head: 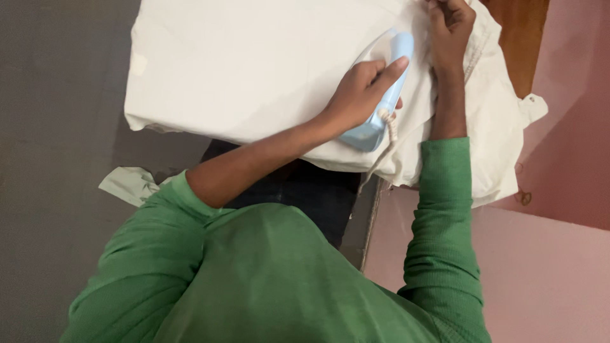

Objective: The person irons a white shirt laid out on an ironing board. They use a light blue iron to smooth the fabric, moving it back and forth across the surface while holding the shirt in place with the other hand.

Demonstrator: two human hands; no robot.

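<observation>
Iron (381, 95), light blue, on white cloth (254, 63): left hand (362, 95) clamped on handle; right hand (450, 25) pinching cloth edge.

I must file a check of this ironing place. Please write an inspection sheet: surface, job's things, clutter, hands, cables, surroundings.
Surface: a board or table, almost fully hidden under the white cloth; a brown wooden part shows at the top right.
Job's things: a light blue iron lies on the white cloth.
Clutter: a pale crumpled rag on the grey floor.
Hands: left hand grips the iron's handle; right hand pinches the cloth near its seam. Both sleeves are green.
Cables: a braided cord hangs from the iron's back over the cloth's edge.
Surroundings: pink wall on the right.
</observation>
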